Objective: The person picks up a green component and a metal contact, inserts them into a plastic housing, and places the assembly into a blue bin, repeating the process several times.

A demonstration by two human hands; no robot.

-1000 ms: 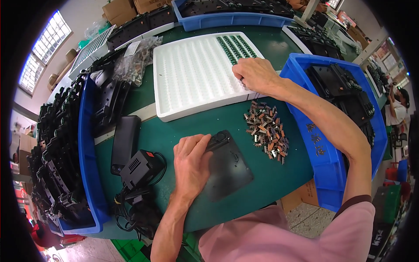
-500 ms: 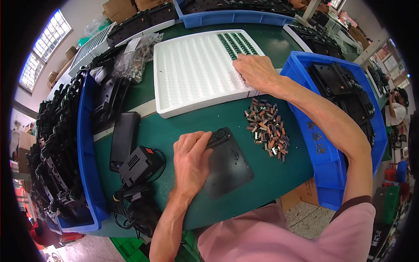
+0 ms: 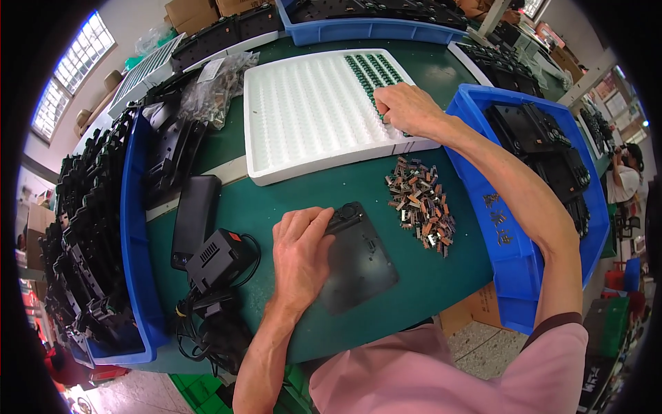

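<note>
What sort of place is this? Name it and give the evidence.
Most likely an electronics assembly workshop. A white moulded tray holds rows of small green parts, a pile of small metal components lies on the green bench, and blue bins hold stacked black plastic housings.

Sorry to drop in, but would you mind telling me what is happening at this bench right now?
A person works at a green table. The left hand rests flat on a black plastic plate, pinning it down. The right hand reaches into a white moulded tray, fingers on the rows of small green parts at its far corner. A loose pile of small metal pieces lies between plate and tray. Blue bins of black parts stand on either side.
</note>
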